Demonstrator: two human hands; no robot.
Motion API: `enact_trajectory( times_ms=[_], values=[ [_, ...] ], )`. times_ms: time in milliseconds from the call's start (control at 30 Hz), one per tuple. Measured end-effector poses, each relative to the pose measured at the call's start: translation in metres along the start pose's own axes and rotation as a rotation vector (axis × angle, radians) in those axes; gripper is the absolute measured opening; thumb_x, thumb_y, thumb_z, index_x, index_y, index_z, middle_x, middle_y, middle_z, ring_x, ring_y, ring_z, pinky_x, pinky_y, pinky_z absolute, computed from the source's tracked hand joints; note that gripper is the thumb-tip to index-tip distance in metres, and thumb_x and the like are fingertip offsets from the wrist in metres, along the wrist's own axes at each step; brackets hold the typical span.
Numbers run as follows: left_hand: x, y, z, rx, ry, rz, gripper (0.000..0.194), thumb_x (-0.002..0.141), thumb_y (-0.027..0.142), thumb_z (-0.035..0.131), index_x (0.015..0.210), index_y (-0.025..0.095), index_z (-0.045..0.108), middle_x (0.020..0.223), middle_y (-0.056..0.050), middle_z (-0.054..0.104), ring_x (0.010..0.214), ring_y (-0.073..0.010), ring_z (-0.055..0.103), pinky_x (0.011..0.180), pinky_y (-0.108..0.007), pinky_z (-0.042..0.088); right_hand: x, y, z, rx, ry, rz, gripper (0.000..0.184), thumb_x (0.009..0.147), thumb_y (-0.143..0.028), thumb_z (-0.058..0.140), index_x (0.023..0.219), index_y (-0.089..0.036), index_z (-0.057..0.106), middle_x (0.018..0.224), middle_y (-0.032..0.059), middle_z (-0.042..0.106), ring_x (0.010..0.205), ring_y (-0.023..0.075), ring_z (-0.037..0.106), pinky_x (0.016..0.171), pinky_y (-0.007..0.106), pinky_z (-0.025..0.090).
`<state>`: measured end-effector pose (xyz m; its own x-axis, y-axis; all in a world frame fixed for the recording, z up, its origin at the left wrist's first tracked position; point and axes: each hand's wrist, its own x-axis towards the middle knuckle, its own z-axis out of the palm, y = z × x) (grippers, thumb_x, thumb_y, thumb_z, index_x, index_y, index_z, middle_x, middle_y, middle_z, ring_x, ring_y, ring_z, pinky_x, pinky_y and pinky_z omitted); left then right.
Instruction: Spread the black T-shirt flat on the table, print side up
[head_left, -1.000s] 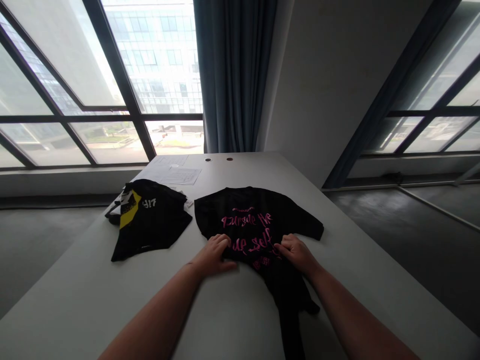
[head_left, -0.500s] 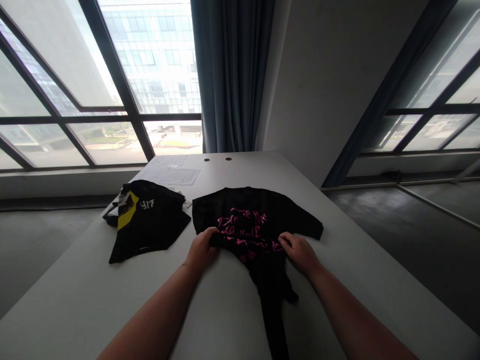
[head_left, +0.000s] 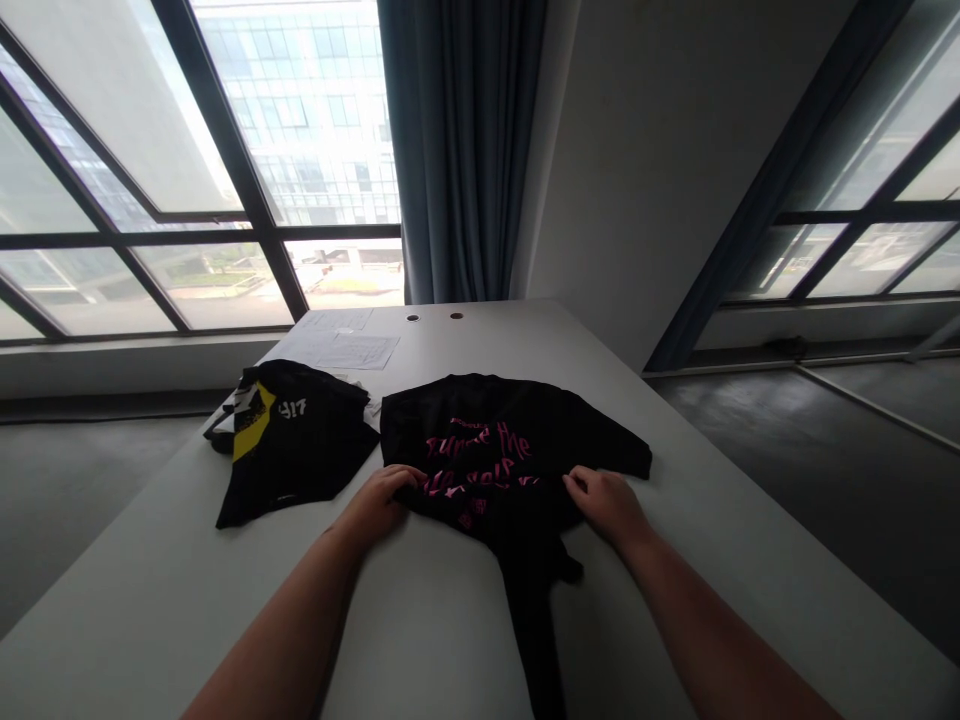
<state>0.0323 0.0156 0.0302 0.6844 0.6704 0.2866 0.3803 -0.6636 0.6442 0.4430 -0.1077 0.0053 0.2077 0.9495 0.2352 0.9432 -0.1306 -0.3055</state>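
Note:
A black T-shirt with pink lettering (head_left: 510, 440) lies on the white table (head_left: 420, 620) in front of me. My left hand (head_left: 379, 502) is closed on the shirt's lower left edge. My right hand (head_left: 609, 502) pinches the fabric at the lower right, by the sleeve. Between my hands the cloth is bunched into a fold, and a dark strip of it trails toward me down the table.
A second black garment with a yellow patch (head_left: 296, 440) lies folded to the left. Sheets of paper (head_left: 345, 345) lie at the far end near two cable holes. Windows and a blue curtain (head_left: 461, 150) stand behind the table; the floor drops off on both sides.
My hands have moved apart while holding the shirt, the left one leftward and the right one rightward. The trailing fabric has been drawn up the table, and the pink lettering is more folded over.

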Motion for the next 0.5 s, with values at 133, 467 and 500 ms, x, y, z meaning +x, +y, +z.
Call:
enact_trajectory(
  times_ms=[133, 467, 500],
  values=[
    [-0.004, -0.007, -0.012, 0.051, -0.128, 0.015, 0.041, 0.061, -0.002, 0.05, 0.09, 0.021, 0.068, 0.128, -0.008, 0.072, 0.121, -0.0243, 0.065, 0.106, -0.038, 0.05, -0.002, 0.014, -0.003, 0.039, 0.007, 0.061, 0.042, 0.096, -0.051, 0.051, 0.066, -0.024, 0.061, 0.06, 0.003, 0.063, 0.06, 0.0209, 0.06, 0.06, 0.032, 0.03],
    [-0.013, 0.048, -0.012, 0.357, -0.158, 0.139, 0.052, 0.07, 0.005, 0.058, 0.117, 0.028, 0.066, 0.143, -0.006, 0.062, 0.131, -0.0289, 0.054, 0.121, -0.054, 0.03, -0.004, 0.006, -0.007, 0.093, 0.108, -0.042, 0.042, 0.1, -0.043, 0.046, 0.064, -0.023, 0.056, 0.062, 0.004, 0.062, 0.061, 0.0207, 0.059, 0.064, 0.034, 0.036],
    [-0.013, 0.058, -0.007, 0.381, -0.137, 0.16, 0.052, 0.074, 0.008, 0.06, 0.121, 0.028, 0.064, 0.142, -0.008, 0.061, 0.128, -0.0294, 0.055, 0.118, -0.054, 0.032, -0.006, 0.001, -0.011, 0.132, 0.146, -0.104, 0.04, 0.102, -0.041, 0.046, 0.068, -0.023, 0.059, 0.067, 0.0045, 0.064, 0.065, 0.0211, 0.061, 0.068, 0.034, 0.039]
  ],
)
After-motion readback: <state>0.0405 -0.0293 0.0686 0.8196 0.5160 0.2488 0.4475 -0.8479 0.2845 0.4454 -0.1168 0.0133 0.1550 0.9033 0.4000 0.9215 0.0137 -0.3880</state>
